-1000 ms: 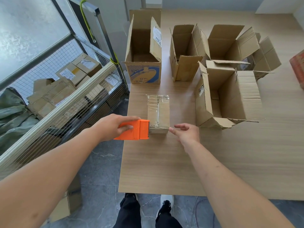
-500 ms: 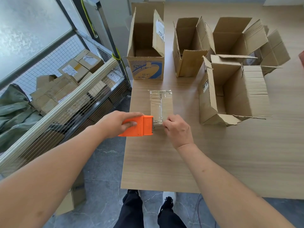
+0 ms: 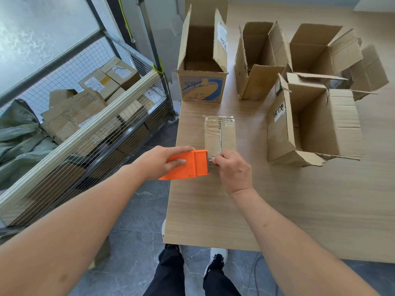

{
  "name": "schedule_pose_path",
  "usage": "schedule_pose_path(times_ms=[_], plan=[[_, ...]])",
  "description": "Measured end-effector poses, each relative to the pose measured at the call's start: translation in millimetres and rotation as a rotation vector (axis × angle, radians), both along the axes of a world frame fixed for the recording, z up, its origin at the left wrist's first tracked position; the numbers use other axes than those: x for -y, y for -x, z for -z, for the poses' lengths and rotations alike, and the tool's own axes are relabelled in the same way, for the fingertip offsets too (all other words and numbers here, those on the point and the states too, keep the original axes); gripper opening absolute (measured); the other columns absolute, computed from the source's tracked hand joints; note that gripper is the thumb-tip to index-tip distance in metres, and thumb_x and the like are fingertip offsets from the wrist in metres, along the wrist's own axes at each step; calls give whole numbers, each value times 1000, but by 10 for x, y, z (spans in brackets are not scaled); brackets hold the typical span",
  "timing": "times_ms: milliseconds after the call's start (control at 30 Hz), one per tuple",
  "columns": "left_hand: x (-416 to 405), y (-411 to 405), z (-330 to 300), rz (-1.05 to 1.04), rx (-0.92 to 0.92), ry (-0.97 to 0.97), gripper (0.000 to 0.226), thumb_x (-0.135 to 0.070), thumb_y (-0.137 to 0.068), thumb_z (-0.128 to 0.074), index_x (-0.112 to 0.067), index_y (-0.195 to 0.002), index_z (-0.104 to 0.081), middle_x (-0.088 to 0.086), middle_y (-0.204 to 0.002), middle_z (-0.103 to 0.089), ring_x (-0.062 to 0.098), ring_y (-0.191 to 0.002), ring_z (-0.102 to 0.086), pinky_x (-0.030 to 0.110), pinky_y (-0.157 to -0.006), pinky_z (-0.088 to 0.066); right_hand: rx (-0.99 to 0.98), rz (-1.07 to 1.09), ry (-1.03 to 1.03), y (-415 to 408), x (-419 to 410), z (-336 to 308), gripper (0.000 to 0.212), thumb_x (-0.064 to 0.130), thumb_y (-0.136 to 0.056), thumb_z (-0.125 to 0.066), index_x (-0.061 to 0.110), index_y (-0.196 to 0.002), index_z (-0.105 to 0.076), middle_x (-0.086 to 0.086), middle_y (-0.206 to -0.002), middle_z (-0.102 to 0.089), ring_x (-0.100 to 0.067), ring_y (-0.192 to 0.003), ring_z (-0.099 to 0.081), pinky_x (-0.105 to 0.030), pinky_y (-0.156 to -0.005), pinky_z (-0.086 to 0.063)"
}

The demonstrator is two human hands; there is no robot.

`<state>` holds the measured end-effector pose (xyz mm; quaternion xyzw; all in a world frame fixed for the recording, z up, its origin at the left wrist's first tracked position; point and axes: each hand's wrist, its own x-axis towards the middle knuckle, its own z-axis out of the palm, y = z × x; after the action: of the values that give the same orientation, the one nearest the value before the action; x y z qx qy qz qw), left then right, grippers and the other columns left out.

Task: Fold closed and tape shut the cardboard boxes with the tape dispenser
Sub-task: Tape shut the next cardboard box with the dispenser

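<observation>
The left hand [image 3: 159, 163] grips the orange dispenser [image 3: 188, 165], fingers over its top and thumb on its near side, holding its front edge just at the near end of the small box [image 3: 220, 133]. The right hand [image 3: 233, 169] sits just right of the dispenser's mouth, its fingers curled and pinching at the tape end there; the tape itself is too thin and clear to make out between the fingertips. Both hands meet at the near end of the small box, which lies closed on the table [image 3: 299, 210], with shiny tape along its top seam and across its far end.

At the far left stands a wire cage [image 3: 89, 133] holding stacked sealed cartons, with green cloth [image 3: 19, 137] beside them. Past the table's left edge, at the back, stands a tall open box with a blue print [image 3: 201, 86] on its front, flaps upright. To its right is a plain open box [image 3: 258, 67], flaps also up. Further right, the big box [image 3: 310, 127] lies nearest the small box, open with its flaps spread, a white label on its left side. Behind it are two more open boxes, one [image 3: 318, 50] at the back and one [image 3: 369, 69] at the far right edge. Below the table edge, the person's dark trousers and shoes [image 3: 215, 259] stand on grey floor tiles.
</observation>
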<state>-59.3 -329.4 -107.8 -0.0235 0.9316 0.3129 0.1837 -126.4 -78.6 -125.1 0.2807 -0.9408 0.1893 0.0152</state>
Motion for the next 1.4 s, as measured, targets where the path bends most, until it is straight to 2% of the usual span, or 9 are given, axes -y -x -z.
schedule_pose_path(times_ms=[200,333,433,567,767,833,967,1133,1400], plan=[[252,-174,45,-29,-11,-21,45,-58,-100,-50,-67,-142,-37,-22,-107,-64,2,-82,-58,30,-70,-47,-38,-5,-80,-25,61,-41,26,3,-74,-82,14,-65,-62,1,-69,-57,-25,-72,-59,-24,-40,-35],[180,-115,30,-49,-17,85,42,-61,-99,-50,-70,-138,-36,-19,-83,-58,1,-68,-52,26,-58,-39,-17,25,-83,-59,98,-90,26,4,-77,-79,15,-68,-58,1,-71,-57,-25,-74,-59,-25,-41,-35],[176,-30,21,-29,68,116,41,-61,-98,-50,-70,-137,-38,-10,-98,-67,8,-75,-57,34,-67,-50,-8,3,-106,-62,83,-97,24,2,-80,-76,14,-71,-58,1,-73,-57,-26,-76,-58,-24,-44,-33],[212,-52,-5,-23,97,118,42,-61,-99,-48,-68,-139,-35,-7,-109,-69,10,-77,-62,37,-71,-55,15,1,-102,-37,129,-100,17,-4,-83,-56,10,-73,-58,-5,-76,-58,-30,-78,-57,-27,-47,-32],[270,-194,-26,-46,75,111,43,-56,-100,-51,-65,-141,-38,-14,-106,-66,5,-70,-55,26,-61,-40,-53,-50,10,-94,119,-105,33,13,-82,-27,10,-70,-57,-5,-73,-58,-29,-74,-57,-26,-47,-26],[252,-244,-20,-68,66,104,42,-56,-101,-51,-65,-140,-39,-13,-105,-68,7,-71,-56,28,-62,-41,-49,1,22,-89,159,-123,28,10,-81,-31,10,-66,-56,-4,-69,-57,-27,-69,-56,-24,-47,-24],[21,-96,-53,-89,55,224,40,-57,-99,-49,-61,-139,-43,-7,-115,-69,20,-96,-63,37,-75,-50,27,20,-85,-67,135,-81,20,10,-83,-74,15,-74,-57,0,-79,-60,-26,-79,-57,-26,-52,-27],[-420,155,-187,-86,55,376,34,-49,-96,-51,-45,-129,-58,-3,-120,-67,28,-112,-62,39,-80,-48,90,42,-133,-67,222,-66,31,46,-89,-70,17,-82,-62,-1,-91,-62,-24,-94,-56,-31,-59,-34],[-844,356,-312,-187,99,522,20,-41,-89,-52,-27,-95,-64,1,-98,-67,29,-88,-63,34,-67,-39,105,155,-196,-110,440,-66,11,16,-90,-65,17,-80,-60,-3,-92,-61,-30,-94,-58,-32,-54,-33]])
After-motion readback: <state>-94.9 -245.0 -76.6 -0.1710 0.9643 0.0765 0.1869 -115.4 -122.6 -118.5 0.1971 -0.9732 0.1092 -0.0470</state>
